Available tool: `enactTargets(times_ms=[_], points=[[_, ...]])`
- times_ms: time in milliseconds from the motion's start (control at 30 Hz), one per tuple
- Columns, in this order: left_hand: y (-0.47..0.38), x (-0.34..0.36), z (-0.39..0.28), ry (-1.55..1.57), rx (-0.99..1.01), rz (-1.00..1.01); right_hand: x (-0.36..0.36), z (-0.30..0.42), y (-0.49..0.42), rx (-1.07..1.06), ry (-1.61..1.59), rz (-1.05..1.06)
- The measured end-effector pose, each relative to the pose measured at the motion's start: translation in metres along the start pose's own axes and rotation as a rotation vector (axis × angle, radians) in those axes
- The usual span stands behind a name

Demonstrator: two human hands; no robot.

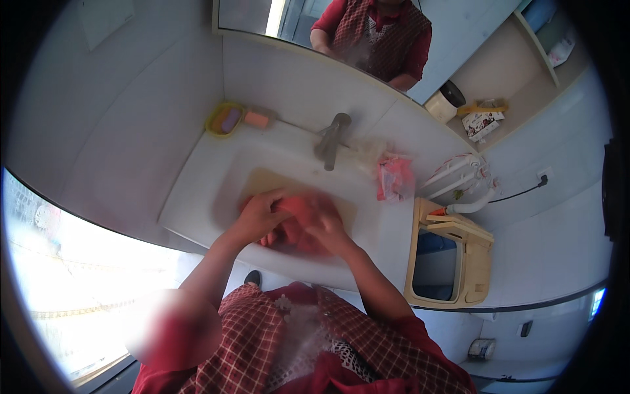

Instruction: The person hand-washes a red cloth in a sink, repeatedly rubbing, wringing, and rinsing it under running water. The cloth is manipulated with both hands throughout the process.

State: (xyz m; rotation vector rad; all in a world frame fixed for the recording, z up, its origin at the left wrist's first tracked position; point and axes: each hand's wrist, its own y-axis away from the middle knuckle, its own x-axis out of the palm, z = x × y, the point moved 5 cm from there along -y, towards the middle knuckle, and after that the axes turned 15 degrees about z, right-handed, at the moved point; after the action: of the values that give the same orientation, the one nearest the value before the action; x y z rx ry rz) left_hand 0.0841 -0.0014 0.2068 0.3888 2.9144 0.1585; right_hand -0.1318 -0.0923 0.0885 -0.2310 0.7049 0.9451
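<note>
A wet-looking red cloth (300, 236) lies bunched in the white washbasin (224, 197), partly in cloudy, yellowish water (261, 181). My left hand (261, 215) grips the cloth from the left, thumb and fingers around a fold. On the right side, my right hand (330, 232) holds another part of it, with its fingertips partly hidden in the blurred fabric. Just beyond my hands stands a grey metal faucet (333, 143), its spout pointing toward the basin.
A yellow soap dish (211, 127) with soap bars and an orange block (256, 119) sit at the back left. At right are a pink plastic packet (395, 178), white pipes (455, 175) and a beige machine (473, 276) with its lid raised. A mirror (453, 34) hangs above.
</note>
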Motion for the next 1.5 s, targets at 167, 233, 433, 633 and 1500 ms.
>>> enactTargets(times_ms=[167, 233, 433, 633, 1500], points=[[0.003, -0.019, 0.015, -0.035, 0.058, -0.066, -0.021, 0.012, 0.004, 0.119, -0.892, 0.014], [-0.002, -0.014, 0.028, -0.011, -0.072, -0.039, -0.023, 0.034, 0.001, -0.023, -0.831, 0.038], [-0.027, 0.02, 0.017, -0.351, 0.181, -0.107, 0.023, 0.036, -0.012, 0.121, 0.094, -0.105], [-0.025, 0.024, -0.012, -0.318, 0.345, -0.045, 0.039, -0.017, -0.004, 0.195, 0.05, -0.255], [-0.037, 0.055, -0.05, -0.44, 0.392, 0.062, -0.056, 0.07, 0.018, -0.062, -0.66, -0.363]])
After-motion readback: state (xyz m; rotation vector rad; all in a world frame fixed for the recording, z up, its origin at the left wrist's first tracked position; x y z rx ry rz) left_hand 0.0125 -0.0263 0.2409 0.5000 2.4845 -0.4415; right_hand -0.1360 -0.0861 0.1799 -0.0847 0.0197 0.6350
